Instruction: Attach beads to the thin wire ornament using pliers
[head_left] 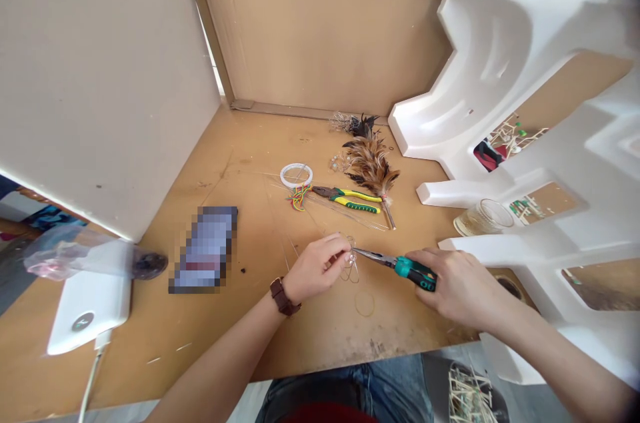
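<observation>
From my head view, left hand [316, 268] — grip narrow, pinching a looped wire piece [353, 259] over the table [320, 350], right hand [457, 284] with its grip wrapped around teal-handled pliers [403, 268] — their tips at the looped wire piece, yellow-handled pliers [345, 200] and feather bundle [371, 160] lying beyond.

About the centre, a white panel [560, 160] spans two to four o'clock, glass jar [481, 218] at three, phone [206, 248] and power bank [107, 296] at eight.

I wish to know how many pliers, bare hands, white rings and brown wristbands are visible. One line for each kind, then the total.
Pliers: 2 (teal-black pliers, yellow-green pliers)
Bare hands: 2 (left hand, right hand)
White ring: 1
Brown wristband: 1
Total: 6
</observation>
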`<action>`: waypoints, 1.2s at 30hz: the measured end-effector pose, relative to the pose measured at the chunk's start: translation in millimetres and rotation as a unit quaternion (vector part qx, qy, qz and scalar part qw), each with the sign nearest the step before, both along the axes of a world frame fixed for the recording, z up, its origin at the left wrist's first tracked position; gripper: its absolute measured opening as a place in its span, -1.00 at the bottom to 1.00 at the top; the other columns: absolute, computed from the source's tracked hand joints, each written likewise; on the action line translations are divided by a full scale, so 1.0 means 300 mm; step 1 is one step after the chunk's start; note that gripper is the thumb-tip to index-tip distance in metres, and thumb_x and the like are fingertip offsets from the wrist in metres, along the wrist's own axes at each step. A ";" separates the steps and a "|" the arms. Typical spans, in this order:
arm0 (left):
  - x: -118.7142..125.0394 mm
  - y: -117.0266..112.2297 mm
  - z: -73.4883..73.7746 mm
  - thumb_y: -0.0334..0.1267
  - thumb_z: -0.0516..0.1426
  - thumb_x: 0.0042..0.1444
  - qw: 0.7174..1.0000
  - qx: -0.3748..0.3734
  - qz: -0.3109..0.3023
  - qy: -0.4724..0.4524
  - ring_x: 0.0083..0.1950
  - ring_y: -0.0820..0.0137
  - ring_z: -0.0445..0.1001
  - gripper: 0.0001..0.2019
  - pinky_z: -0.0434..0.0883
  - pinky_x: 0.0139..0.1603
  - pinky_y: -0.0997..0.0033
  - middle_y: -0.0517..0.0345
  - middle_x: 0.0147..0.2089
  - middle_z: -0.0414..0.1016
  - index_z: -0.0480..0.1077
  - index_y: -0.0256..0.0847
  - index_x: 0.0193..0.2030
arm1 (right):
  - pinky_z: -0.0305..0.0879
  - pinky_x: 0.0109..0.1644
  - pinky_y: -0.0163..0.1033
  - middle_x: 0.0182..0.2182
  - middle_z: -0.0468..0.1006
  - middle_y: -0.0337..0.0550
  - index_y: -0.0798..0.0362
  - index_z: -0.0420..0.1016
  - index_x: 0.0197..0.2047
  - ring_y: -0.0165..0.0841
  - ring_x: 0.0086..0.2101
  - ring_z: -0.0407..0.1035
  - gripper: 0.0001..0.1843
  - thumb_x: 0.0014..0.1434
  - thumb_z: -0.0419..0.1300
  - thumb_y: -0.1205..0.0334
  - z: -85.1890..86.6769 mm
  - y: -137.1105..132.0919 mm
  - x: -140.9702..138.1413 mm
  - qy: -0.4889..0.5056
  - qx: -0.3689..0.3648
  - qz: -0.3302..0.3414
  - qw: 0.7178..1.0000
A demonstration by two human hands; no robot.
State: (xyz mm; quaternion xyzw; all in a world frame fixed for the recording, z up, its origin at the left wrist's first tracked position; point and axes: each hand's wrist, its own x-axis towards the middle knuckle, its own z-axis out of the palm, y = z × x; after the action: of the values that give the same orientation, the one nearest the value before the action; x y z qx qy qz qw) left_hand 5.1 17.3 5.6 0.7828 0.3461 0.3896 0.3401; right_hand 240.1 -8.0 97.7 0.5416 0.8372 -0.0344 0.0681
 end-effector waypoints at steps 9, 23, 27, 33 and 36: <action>0.003 0.001 -0.008 -0.41 -0.07 0.13 0.995 0.017 0.018 0.101 -0.43 0.47 0.22 -0.85 0.18 -0.39 0.50 0.21 -0.45 0.24 0.22 -0.22 -0.43 | -0.03 -0.47 -0.25 -0.46 0.48 -0.12 0.01 0.45 -0.27 -0.27 -0.48 0.37 -0.77 -0.05 0.14 0.17 0.056 0.017 -0.061 -0.125 0.038 0.023 0.991; 0.028 0.033 -0.094 -0.18 0.07 0.07 0.946 -0.274 0.094 -0.145 -0.40 0.43 0.43 -0.84 0.35 -0.41 0.49 0.15 -0.43 0.45 0.32 -0.24 -0.38 | 0.06 -0.37 -0.25 -0.30 0.49 -0.12 -0.01 0.40 -0.14 -0.26 -0.37 0.40 -0.69 0.05 0.04 0.11 -0.165 0.013 0.020 -0.043 -0.001 -0.113 0.993; 0.011 0.052 -0.075 -0.15 0.13 -0.02 0.889 -0.362 0.098 -0.262 -0.47 0.50 0.41 -0.81 0.32 -0.53 0.57 0.17 -0.43 0.43 0.30 -0.26 -0.42 | 0.09 -0.35 -0.24 -0.28 0.48 -0.08 0.00 0.38 -0.08 -0.22 -0.30 0.38 -0.62 0.08 0.02 0.01 -0.246 0.009 0.035 -0.026 0.022 -0.120 0.992; -0.007 0.069 -0.074 -0.22 0.17 -0.11 0.873 -0.433 0.106 -0.199 -0.60 0.56 0.35 -0.81 0.19 -0.67 0.64 0.23 -0.55 0.38 0.27 -0.28 -0.51 | 0.12 -0.23 -0.21 -0.25 0.45 -0.04 0.03 0.35 -0.03 -0.20 -0.21 0.33 -0.61 0.10 0.05 0.07 -0.312 0.015 0.025 -0.018 0.066 -0.113 0.991; -0.021 0.070 -0.063 -0.20 0.16 -0.09 0.851 -0.468 0.051 -0.232 -0.56 0.54 0.39 -0.81 0.22 -0.64 0.63 0.20 -0.50 0.41 0.28 -0.28 -0.47 | 0.11 -0.19 -0.20 -0.23 0.44 -0.01 0.06 0.33 -0.03 -0.19 -0.18 0.31 -0.62 0.12 0.04 0.08 -0.322 0.022 0.011 -0.023 0.087 -0.112 0.990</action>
State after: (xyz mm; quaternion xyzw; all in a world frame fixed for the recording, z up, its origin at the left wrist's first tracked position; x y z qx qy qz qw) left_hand -1.1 38.1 -13.2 0.3988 0.4379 0.3689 0.7164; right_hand 243.5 -1.4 1.1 0.6367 0.7691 0.0435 0.0354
